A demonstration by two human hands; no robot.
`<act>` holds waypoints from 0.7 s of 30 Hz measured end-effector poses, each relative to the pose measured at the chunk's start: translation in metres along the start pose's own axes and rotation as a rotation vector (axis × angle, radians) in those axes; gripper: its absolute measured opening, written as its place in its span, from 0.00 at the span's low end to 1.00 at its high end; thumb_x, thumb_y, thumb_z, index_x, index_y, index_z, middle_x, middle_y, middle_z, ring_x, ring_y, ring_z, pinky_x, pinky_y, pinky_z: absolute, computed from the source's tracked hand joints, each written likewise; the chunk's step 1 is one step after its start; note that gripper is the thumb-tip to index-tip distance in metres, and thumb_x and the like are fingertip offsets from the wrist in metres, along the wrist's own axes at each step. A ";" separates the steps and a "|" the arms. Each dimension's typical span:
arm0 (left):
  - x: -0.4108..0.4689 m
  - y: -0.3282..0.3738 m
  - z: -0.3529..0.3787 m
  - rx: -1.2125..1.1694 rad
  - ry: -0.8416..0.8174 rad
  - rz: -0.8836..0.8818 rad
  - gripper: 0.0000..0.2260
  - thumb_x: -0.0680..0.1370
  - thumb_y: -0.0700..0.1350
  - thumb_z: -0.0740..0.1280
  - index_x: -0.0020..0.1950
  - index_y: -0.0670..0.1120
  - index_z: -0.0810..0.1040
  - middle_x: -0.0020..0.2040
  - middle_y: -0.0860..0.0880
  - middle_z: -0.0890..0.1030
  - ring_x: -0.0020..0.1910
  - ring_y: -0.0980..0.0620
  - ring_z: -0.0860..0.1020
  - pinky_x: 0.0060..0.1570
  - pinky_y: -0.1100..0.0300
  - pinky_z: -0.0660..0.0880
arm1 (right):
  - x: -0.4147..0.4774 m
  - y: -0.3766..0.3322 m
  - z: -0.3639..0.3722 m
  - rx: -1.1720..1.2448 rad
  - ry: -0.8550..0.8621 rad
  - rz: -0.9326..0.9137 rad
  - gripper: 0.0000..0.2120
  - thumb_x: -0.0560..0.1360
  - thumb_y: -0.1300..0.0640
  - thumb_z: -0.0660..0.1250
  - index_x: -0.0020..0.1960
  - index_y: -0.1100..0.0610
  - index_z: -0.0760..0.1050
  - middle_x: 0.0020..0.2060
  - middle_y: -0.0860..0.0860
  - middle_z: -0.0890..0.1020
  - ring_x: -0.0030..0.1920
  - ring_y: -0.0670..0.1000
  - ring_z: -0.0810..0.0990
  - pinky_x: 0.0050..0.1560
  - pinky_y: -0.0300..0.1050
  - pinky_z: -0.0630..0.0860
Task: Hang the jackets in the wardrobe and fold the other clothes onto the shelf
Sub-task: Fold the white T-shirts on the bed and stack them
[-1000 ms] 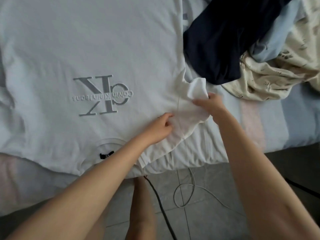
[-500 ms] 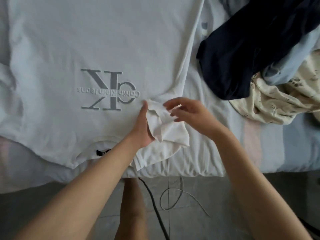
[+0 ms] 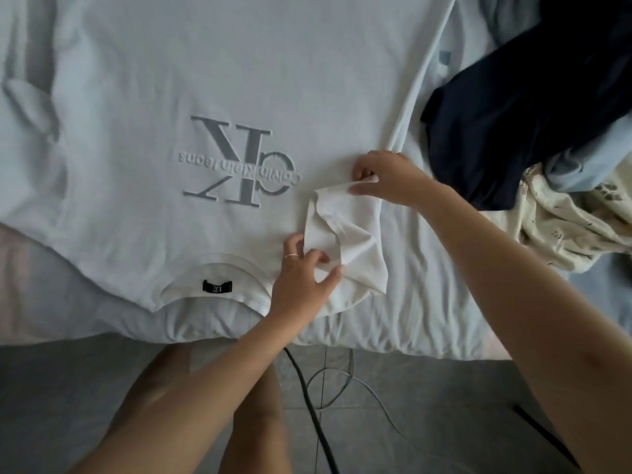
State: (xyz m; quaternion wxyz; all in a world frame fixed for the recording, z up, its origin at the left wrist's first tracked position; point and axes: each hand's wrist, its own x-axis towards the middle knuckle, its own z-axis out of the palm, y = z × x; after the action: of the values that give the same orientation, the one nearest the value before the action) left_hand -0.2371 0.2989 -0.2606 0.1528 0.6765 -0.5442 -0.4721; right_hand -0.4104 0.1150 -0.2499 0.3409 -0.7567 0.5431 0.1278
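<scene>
Head camera looks down on a white T-shirt (image 3: 239, 80) spread flat, front up, on the bed (image 3: 427, 285), collar toward the person. Its grey chest logo (image 3: 239, 165) reads upside down from here: a large "CK" over "Calvin Klein Jeans". A small black neck label (image 3: 217, 286) sits inside the collar; its print is too small to read.

One sleeve (image 3: 345, 234) is turned in over the shirt's body, rumpled. The right hand (image 3: 390, 176) pinches the sleeve's far edge between thumb and curled fingers. The left hand (image 3: 301, 282), with a thin ring (image 3: 291, 256) on one finger, pinches the fabric at the near end by the shoulder.

To the right on the bed lies a heap: a navy garment (image 3: 513, 114) over a light blue garment (image 3: 578, 165), with a cream patterned cloth (image 3: 564, 227) beside them, near the right forearm. Below the bed edge, a black cable (image 3: 314, 415) and a thin grey cable (image 3: 342, 381) cross the tiled floor (image 3: 427, 422).
</scene>
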 end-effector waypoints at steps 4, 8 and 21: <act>0.000 -0.002 -0.001 0.159 -0.150 0.002 0.12 0.72 0.52 0.71 0.46 0.45 0.76 0.72 0.48 0.58 0.68 0.48 0.58 0.47 0.59 0.71 | -0.006 0.001 -0.003 -0.017 -0.043 -0.011 0.08 0.76 0.51 0.63 0.53 0.51 0.77 0.47 0.46 0.75 0.55 0.51 0.74 0.60 0.46 0.64; 0.000 -0.002 -0.017 0.143 -0.049 0.050 0.18 0.72 0.50 0.63 0.59 0.44 0.79 0.68 0.47 0.68 0.66 0.50 0.65 0.50 0.57 0.74 | -0.019 0.017 -0.011 -0.088 -0.057 0.059 0.10 0.76 0.52 0.64 0.54 0.53 0.78 0.45 0.45 0.75 0.55 0.51 0.74 0.61 0.47 0.62; 0.019 -0.029 -0.041 -0.062 -0.023 0.075 0.09 0.74 0.53 0.67 0.42 0.49 0.73 0.42 0.53 0.74 0.40 0.54 0.73 0.39 0.58 0.70 | -0.011 -0.022 0.007 0.044 0.074 -0.020 0.24 0.75 0.64 0.64 0.68 0.49 0.68 0.60 0.51 0.73 0.59 0.52 0.75 0.53 0.50 0.74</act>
State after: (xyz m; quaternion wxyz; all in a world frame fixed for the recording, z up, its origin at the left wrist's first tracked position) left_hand -0.1875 0.2795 -0.2694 0.1850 0.6451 -0.5561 -0.4902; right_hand -0.3937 0.1314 -0.2407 0.3381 -0.7588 0.5504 0.0843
